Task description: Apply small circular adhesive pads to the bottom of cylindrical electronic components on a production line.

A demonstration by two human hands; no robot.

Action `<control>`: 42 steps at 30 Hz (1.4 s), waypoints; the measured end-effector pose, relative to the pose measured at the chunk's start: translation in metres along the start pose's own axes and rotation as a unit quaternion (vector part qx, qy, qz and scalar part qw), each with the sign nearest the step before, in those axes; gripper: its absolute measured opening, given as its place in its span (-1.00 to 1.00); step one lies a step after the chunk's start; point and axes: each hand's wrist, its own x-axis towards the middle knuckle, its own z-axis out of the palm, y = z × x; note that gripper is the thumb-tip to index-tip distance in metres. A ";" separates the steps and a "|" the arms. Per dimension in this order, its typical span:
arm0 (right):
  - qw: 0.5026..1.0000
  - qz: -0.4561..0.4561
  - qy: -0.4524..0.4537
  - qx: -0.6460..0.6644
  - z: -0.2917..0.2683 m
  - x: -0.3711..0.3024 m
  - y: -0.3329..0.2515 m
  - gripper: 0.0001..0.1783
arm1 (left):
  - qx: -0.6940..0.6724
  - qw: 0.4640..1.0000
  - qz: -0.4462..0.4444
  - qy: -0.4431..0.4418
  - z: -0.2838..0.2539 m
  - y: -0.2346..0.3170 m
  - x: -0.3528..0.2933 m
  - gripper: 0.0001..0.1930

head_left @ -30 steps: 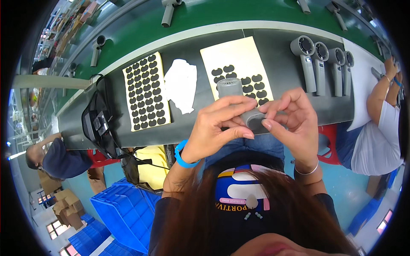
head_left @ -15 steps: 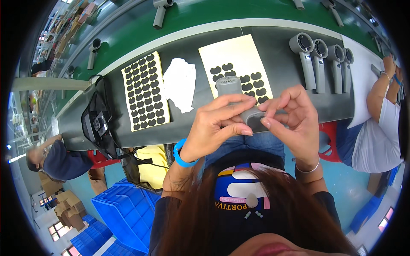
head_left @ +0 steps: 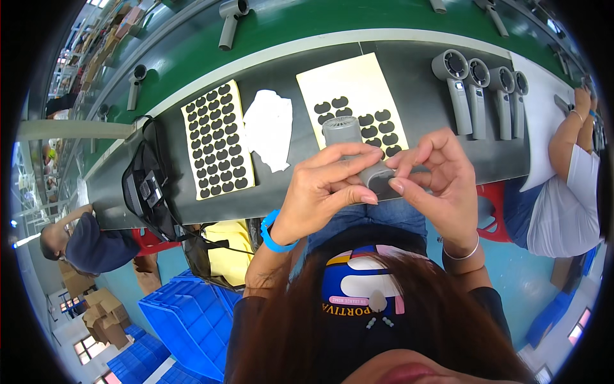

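A grey handheld fan (head_left: pixel 342 130) is in my left hand (head_left: pixel 326 182), whose fingers and thumb wrap round its handle. The fan's head points away from me, and the handle's dark end faces me. My right hand (head_left: pixel 438 185) is closed at that end, thumb and forefinger tips against its rim; whatever they pinch is too small to make out. Beneath the fan lies a pale yellow sheet (head_left: pixel 342 73) with black rounded stickers (head_left: pixel 382 115) on part of it. Further left is a fuller sticker sheet (head_left: pixel 217 141), beside a white crumpled paper (head_left: pixel 268 128).
Several grey handheld fans (head_left: pixel 457 89) stand in a row at the table's right. A black bag (head_left: pixel 144 179) sits on the left edge. Beyond the table runs a green conveyor (head_left: pixel 281 29) carrying more fans. Blue crates (head_left: pixel 188 320) are at lower left. Co-workers sit on both sides.
The fans on the green conveyor have shifted a little to the left. My hands and the fan they hold have barely moved.
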 end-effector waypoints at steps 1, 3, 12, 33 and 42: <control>1.000 -0.002 -0.002 -0.002 0.000 0.000 0.000 -0.68 | -0.002 1.000 0.001 -0.001 0.000 -0.001 0.000 -0.53; 1.000 0.001 -0.001 -0.001 0.000 0.000 0.000 -0.68 | -0.005 1.000 0.003 -0.002 0.001 -0.001 0.000 -0.54; 1.000 0.001 0.004 -0.007 0.001 0.000 -0.001 -0.68 | -0.029 0.999 -0.002 0.021 0.003 -0.002 0.000 -0.54; 0.987 -0.040 0.044 -0.151 0.001 -0.012 -0.002 -0.63 | -0.021 0.996 -0.023 0.081 0.025 0.005 -0.001 -0.67; 0.949 -0.099 0.075 -0.290 0.003 -0.014 -0.004 -0.60 | -0.006 0.997 0.010 0.078 0.026 -0.001 0.000 -0.66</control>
